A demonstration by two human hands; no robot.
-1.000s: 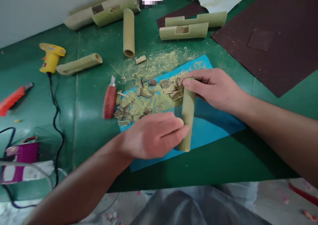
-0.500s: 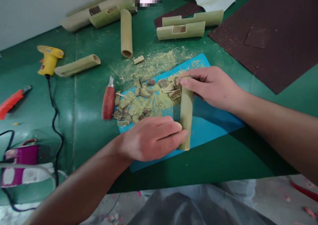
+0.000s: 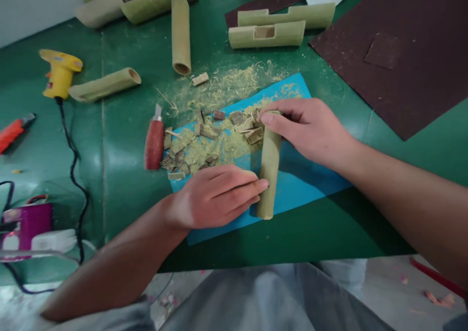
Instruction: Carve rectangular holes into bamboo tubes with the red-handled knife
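A pale green bamboo tube [image 3: 270,167] lies lengthwise away from me over a blue sheet [image 3: 307,184]. My right hand [image 3: 307,126] pinches its far end between thumb and fingers. Near the tube's lower half, my left hand [image 3: 223,194] has its fingers together, with the fingertips against the tube's left side; its thumb is hidden. Brown and tan chips [image 3: 210,132] and yellowish shavings [image 3: 234,148] cover the sheet's left part. Left of them rests a knife [image 3: 155,143] with a red handle and short blade.
More bamboo pieces, some notched [image 3: 266,34], lie along the back, and another [image 3: 106,85] is at left beside a yellow corded tool [image 3: 61,75]. Dark brown sheet [image 3: 395,53] covers the right. An orange-handled tool [image 3: 16,133] and purple power block [image 3: 31,228] are far left.
My left hand's fingers have slid slightly back toward the tube's left side, covering less of it. The right hand keeps its hold. The whole view has shifted a little.
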